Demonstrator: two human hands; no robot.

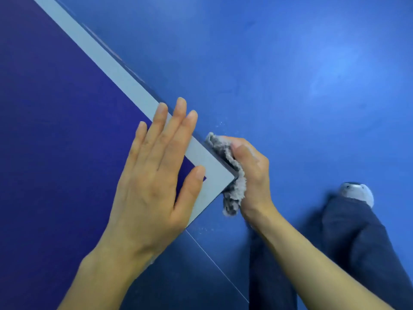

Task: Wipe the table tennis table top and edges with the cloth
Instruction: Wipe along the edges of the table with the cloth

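The dark blue table tennis table (55, 121) fills the left half, with a pale border line (125, 79) running down to its corner at the lower middle. My left hand (154, 175) lies flat on the top just inside that corner, fingers straight and spread. My right hand (252, 175) grips a grey fluffy cloth (232, 175) and holds it against the table's side edge at the corner. The cloth's lower end hangs below the corner.
A glossy blue floor (290, 74) lies to the right of the table. My legs in dark trousers (348, 242) and a pale shoe (357, 191) stand at the lower right. Small specks of dust (220, 125) lie on the floor near the cloth.
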